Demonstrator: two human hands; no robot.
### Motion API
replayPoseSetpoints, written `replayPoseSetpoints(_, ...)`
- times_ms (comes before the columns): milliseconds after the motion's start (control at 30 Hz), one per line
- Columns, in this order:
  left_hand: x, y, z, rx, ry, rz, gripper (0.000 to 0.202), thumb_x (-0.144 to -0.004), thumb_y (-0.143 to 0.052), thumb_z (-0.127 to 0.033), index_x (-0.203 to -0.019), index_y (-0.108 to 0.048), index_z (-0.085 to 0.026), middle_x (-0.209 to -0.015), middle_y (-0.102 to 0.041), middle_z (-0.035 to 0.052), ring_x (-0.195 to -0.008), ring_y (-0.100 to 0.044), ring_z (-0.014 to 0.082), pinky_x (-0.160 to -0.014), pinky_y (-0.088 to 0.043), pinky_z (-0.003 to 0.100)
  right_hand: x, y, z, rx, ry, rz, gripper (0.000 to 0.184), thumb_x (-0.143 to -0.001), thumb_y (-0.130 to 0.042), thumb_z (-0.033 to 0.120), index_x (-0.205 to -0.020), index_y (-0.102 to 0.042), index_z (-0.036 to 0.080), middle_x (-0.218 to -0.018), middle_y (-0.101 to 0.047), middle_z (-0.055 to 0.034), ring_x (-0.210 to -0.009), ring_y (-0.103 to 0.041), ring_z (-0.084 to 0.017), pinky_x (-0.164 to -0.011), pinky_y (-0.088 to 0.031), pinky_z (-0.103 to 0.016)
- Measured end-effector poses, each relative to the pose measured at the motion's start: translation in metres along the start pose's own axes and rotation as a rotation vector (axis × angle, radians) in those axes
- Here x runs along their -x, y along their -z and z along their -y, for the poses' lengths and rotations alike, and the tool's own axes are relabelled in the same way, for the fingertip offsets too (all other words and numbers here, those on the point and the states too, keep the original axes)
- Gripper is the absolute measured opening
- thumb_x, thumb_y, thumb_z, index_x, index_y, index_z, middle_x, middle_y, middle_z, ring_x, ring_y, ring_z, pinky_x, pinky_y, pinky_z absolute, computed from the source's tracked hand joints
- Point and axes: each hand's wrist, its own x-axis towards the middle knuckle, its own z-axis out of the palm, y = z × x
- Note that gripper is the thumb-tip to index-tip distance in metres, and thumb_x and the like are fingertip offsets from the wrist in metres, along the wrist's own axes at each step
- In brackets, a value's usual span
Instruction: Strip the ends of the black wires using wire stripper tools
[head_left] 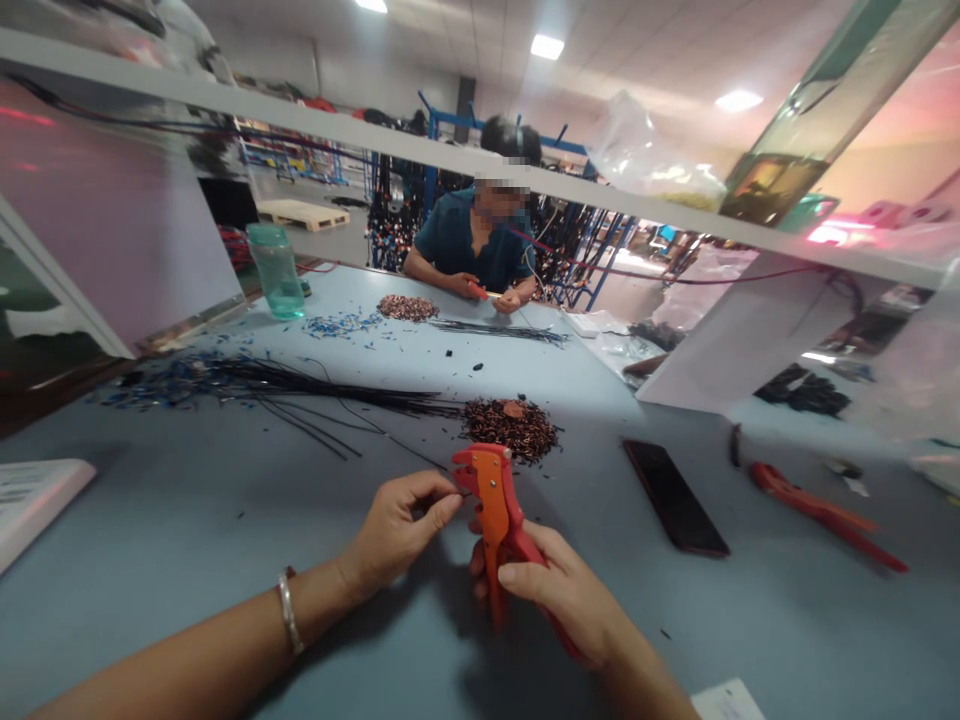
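Note:
My right hand (559, 590) is wrapped round the handles of an orange and red wire stripper (491, 500), which stands upright over the blue-grey table (187, 520). My left hand (397, 525) pinches a thin black wire (405, 450) and holds its end at the stripper's jaw. The wire trails away to the upper left. Just beyond the tool lies a heap of stripped copper and black bits (514, 425). A bundle of long black wires (300, 390) stretches leftward from that heap.
A black phone (675, 497) and a second red tool (821, 512) lie to the right. Across the table a person (480, 245) works with a similar tool beside another heap (407, 307). A green bottle (276, 270) stands at the back left. A white pad (30, 500) sits at the left edge.

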Motion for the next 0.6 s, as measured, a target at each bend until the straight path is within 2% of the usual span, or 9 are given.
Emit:
replayPoseSetpoints(133, 0.000, -0.001, 0.000, 0.026, 0.018, 0.036, 0.022, -0.086, -0.057, -0.026, -0.070, -0.067, -0.014, -0.061, -0.062, -0.0004, -0.058, -0.053, 0.0134, -0.057, -0.043, 0.022, 0.001, -0.001, 0.004, 0.145, 0.030, -0.013, 0.025, -0.075, -0.068, 0.036, -0.090, -0.063, 0.016, -0.081, -0.060, -0.0024, -0.070, -0.056, -0.016, -0.063, -0.046, -0.028)
replayPoseSetpoints(300, 0.003, -0.004, -0.003, 0.124, 0.066, 0.083, 0.023, -0.087, -0.057, -0.028, -0.079, -0.070, -0.012, -0.071, -0.066, 0.0036, -0.068, -0.058, 0.0168, -0.064, -0.046, 0.026, 0.001, -0.003, 0.004, 0.243, 0.046, 0.003, 0.023, -0.078, -0.063, 0.034, -0.092, -0.060, 0.016, -0.080, -0.058, -0.0015, -0.069, -0.051, -0.015, -0.063, -0.043, -0.028)
replayPoseSetpoints(433, 0.007, -0.007, -0.006, 0.148, 0.075, 0.054, 0.021, -0.086, -0.059, -0.028, -0.078, -0.071, -0.012, -0.068, -0.066, 0.0029, -0.063, -0.056, 0.0153, -0.061, -0.045, 0.024, 0.003, -0.010, 0.009, 0.510, 0.123, -0.050, 0.021, -0.078, -0.057, 0.030, -0.095, -0.062, 0.017, -0.079, -0.058, -0.0011, -0.068, -0.051, -0.016, -0.063, -0.041, -0.028)
replayPoseSetpoints(533, 0.009, -0.008, -0.006, 0.177, 0.074, 0.028, 0.020, -0.086, -0.060, -0.028, -0.077, -0.071, -0.013, -0.067, -0.067, 0.0027, -0.061, -0.056, 0.0149, -0.059, -0.046, 0.023, 0.005, -0.017, 0.010, 0.774, 0.251, -0.135, 0.031, -0.077, -0.053, 0.018, -0.108, -0.060, 0.018, -0.083, -0.062, -0.0022, -0.073, -0.055, -0.018, -0.069, -0.045, -0.031)
replayPoseSetpoints(600, 0.010, -0.007, -0.006, 0.185, 0.061, 0.010, 0.019, -0.085, -0.061, -0.029, -0.076, -0.071, -0.014, -0.070, -0.069, 0.0034, -0.063, -0.058, 0.0154, -0.060, -0.047, 0.023, 0.004, -0.019, 0.006, 0.923, 0.360, -0.188, 0.044, -0.075, -0.051, 0.014, -0.119, -0.055, 0.016, -0.094, -0.064, -0.0067, -0.082, -0.059, -0.021, -0.076, -0.049, -0.035)
